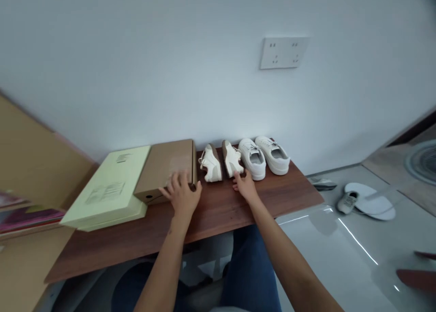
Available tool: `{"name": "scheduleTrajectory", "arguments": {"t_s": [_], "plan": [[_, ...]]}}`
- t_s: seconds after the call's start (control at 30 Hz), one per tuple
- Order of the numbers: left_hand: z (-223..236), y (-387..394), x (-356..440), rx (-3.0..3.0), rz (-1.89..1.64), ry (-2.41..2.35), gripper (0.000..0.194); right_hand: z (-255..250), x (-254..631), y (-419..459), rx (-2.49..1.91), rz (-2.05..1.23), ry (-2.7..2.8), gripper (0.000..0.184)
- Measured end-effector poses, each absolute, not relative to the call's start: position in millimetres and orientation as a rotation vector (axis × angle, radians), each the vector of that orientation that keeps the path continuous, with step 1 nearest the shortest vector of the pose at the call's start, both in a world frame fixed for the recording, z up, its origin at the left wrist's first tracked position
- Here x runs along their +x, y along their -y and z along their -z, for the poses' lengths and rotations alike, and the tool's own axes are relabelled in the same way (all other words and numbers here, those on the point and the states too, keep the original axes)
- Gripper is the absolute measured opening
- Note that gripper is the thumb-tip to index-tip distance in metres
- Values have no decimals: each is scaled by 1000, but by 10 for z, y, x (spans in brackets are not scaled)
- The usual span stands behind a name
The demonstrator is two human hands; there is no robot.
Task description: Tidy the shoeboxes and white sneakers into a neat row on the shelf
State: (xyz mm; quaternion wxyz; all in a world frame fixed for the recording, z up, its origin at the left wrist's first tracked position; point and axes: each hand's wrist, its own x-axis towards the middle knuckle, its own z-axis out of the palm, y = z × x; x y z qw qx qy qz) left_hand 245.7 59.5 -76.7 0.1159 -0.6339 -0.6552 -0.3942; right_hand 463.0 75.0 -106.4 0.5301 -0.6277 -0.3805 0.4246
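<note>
My left hand [182,195] rests with spread fingers on the front edge of a closed brown cardboard shoebox [168,162]. At the heel of a cream sneaker [232,160], the fingers of my right hand [245,186] are bent against it; the fingertips are partly hidden. That sneaker lies tipped on its side. Its mate, another cream sneaker [211,164] with a brown sole, lies tipped between it and the box. To the right, a white sneaker [255,162] and a second white sneaker [274,155] stand upright, heels toward me.
A pale yellow shoebox [112,185] sits left of the brown one on the wooden bench [221,212]. The white wall with a socket plate [284,53] rises behind. On the floor at right are a small shoe [347,203] and a round white base [378,207].
</note>
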Motion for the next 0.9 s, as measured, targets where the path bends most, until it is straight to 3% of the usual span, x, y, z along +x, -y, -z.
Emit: {"name": "scheduleTrajectory", "arguments": {"t_s": [0.07, 0.17, 0.23, 0.3, 0.4, 0.53, 0.73, 0.9], "plan": [[757, -472, 2647, -1870, 1288, 1868, 62, 1018, 4872, -569, -1511, -811, 1054, 62], [782, -347, 3167, -2264, 1431, 1661, 54, 900, 5422, -417, -1569, -283, 1097, 45], [791, -390, 3631, -2596, 1409, 1511, 51, 822, 5808, -461, -1661, 43, 1081, 40], [770, -552, 4115, -2732, 1323, 1473, 52, 783, 6113, -596, -1765, 170, 1149, 44], [689, -901, 4693, -2693, 1098, 1718, 48, 804, 6367, -823, -1820, 3, 1338, 49], [619, -1219, 4945, -2686, 1077, 1966, 17, 851, 6536, -957, -1808, -282, 1062, 45], [819, -1138, 4864, -2340, 2317, 2128, 34, 851, 6822, -945, -1283, -826, 463, 41], [1116, -1025, 5019, -2062, 2773, 2351, 38, 982, 6846, -962, -1261, -955, 349, 27]]}}
